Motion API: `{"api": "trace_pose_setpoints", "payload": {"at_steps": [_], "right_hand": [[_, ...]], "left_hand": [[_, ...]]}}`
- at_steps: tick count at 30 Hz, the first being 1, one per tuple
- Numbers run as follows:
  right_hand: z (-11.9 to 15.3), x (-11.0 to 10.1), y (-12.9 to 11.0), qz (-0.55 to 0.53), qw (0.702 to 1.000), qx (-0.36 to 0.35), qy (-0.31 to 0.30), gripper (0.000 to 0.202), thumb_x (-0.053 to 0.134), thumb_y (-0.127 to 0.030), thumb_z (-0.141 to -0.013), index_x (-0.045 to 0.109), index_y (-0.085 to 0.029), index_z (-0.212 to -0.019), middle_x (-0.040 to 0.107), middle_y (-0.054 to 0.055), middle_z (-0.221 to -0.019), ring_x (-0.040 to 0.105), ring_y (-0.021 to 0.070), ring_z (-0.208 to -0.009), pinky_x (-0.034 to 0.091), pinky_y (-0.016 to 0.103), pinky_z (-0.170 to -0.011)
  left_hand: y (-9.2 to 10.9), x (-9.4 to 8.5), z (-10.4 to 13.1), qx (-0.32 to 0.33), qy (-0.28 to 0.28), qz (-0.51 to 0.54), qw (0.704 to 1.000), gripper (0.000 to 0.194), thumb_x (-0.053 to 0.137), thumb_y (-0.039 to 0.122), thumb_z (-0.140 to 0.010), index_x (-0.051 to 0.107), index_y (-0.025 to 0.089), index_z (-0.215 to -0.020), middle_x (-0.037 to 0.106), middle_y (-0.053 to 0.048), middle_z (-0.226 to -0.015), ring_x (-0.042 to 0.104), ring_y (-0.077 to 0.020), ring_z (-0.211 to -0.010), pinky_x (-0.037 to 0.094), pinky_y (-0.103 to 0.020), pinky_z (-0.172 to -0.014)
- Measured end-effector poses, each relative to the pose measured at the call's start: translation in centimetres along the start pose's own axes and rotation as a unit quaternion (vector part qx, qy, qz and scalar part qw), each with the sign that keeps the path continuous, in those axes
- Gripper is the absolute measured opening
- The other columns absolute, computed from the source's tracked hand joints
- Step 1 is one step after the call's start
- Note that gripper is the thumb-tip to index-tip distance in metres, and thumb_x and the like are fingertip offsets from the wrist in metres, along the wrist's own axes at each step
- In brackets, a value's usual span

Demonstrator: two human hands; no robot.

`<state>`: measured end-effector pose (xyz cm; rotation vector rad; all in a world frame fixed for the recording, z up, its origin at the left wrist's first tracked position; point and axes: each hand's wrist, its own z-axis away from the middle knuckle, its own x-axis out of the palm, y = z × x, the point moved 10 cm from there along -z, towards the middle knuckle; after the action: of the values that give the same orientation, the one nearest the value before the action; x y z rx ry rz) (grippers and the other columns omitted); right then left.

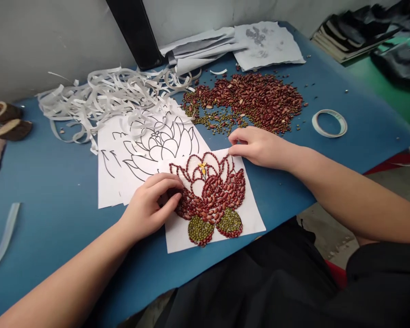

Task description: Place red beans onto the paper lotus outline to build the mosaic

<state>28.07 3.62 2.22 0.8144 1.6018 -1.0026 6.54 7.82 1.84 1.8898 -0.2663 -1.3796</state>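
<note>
A lotus picture made of beans on white paper [254, 221] lies before me, with petals of red beans [222, 193] and two rounds of green mung beans [200, 229]. Some upper petals show only bean outlines around bare paper, and a small yellow piece [202, 168] sits in the middle. My left hand [157, 200] rests on the picture's left side, fingers loosely bent and thumb apart from them. At its top right edge, my right hand [256, 145] has thumb and forefinger drawn together; anything between the tips is hidden.
Behind lie printed lotus sheets [114, 191], a heap of white paper strips [105, 91] and a loose pile of red and green beans [259, 98]. A tape roll [330, 123] is at right. Cut wood pieces [13, 130] and a translucent strip [5, 237] lie left.
</note>
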Motion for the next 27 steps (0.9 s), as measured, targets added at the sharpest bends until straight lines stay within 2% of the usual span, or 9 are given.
{"api": "trace_pose_setpoints", "payload": {"at_steps": [6, 12, 17, 20, 25, 27], "right_hand": [[0.7, 0.0, 0.1, 0.005, 1.0, -0.016, 0.016, 0.039, 0.036, -0.025, -0.106, 0.073, -0.022, -0.097, 0.069, 0.011, -0.106, 0.055, 0.0216, -0.091, 0.044, 0.037, -0.084], [1.1, 0.7, -0.5, 0.025, 0.996, -0.084, 0.017, 0.038, 0.04, -0.027, -0.107, 0.076, -0.024, -0.097, 0.072, 0.009, -0.101, 0.056, 0.0206, -0.085, 0.041, 0.036, -0.078], [1.7, -0.6, 0.7, -0.051, 0.994, -0.046, 0.083, 0.036, 0.042, -0.025, -0.107, 0.075, -0.024, -0.093, 0.073, 0.009, -0.101, 0.063, 0.0205, -0.09, 0.048, 0.036, -0.083], [2.1, -1.1, 1.0, -0.09, 0.989, -0.039, 0.106, 0.03, 0.048, -0.025, -0.106, 0.075, -0.023, -0.093, 0.074, 0.01, -0.1, 0.067, 0.0201, -0.092, 0.052, 0.035, -0.084], [2.4, -1.6, -0.7, -0.097, 0.979, -0.106, 0.142, 0.012, 0.063, -0.021, -0.1, 0.074, -0.021, -0.094, 0.075, 0.007, -0.093, 0.069, 0.0193, -0.087, 0.054, 0.034, -0.082], [2.4, -1.7, -1.0, -0.102, 0.977, -0.11, 0.153, 0.008, 0.066, -0.018, -0.097, 0.073, -0.019, -0.094, 0.074, 0.007, -0.092, 0.069, 0.0189, -0.086, 0.055, 0.033, -0.08]], "left_hand": [[0.2, -0.2, 0.1, 0.014, 0.007, 0.004, 1.0, 0.013, 0.056, 0.02, -0.099, 0.066, 0.021, -0.108, 0.071, -0.005, -0.113, 0.069, -0.0185, -0.105, 0.056, -0.031, -0.092], [0.2, -0.1, 0.1, 0.015, 0.008, 0.004, 1.0, 0.013, 0.056, 0.019, -0.099, 0.065, 0.021, -0.108, 0.071, -0.005, -0.113, 0.068, -0.0187, -0.106, 0.057, -0.032, -0.093], [0.2, -0.1, 0.0, 0.015, 0.006, 0.007, 1.0, 0.014, 0.057, 0.018, -0.099, 0.065, 0.022, -0.109, 0.07, -0.004, -0.113, 0.068, -0.0179, -0.106, 0.056, -0.03, -0.093], [0.2, -0.1, 0.0, 0.02, 0.006, 0.006, 1.0, 0.014, 0.056, 0.017, -0.099, 0.064, 0.021, -0.11, 0.069, -0.004, -0.113, 0.067, -0.0167, -0.106, 0.055, -0.029, -0.093], [0.3, 0.0, 0.1, 0.02, 0.0, 0.004, 1.0, 0.013, 0.055, 0.016, -0.1, 0.064, 0.02, -0.11, 0.069, -0.004, -0.114, 0.066, -0.0159, -0.107, 0.054, -0.028, -0.095], [0.2, 0.0, 0.0, 0.017, -0.002, 0.004, 1.0, 0.013, 0.055, 0.016, -0.1, 0.064, 0.02, -0.11, 0.069, -0.004, -0.114, 0.066, -0.0159, -0.107, 0.054, -0.028, -0.095]]}}
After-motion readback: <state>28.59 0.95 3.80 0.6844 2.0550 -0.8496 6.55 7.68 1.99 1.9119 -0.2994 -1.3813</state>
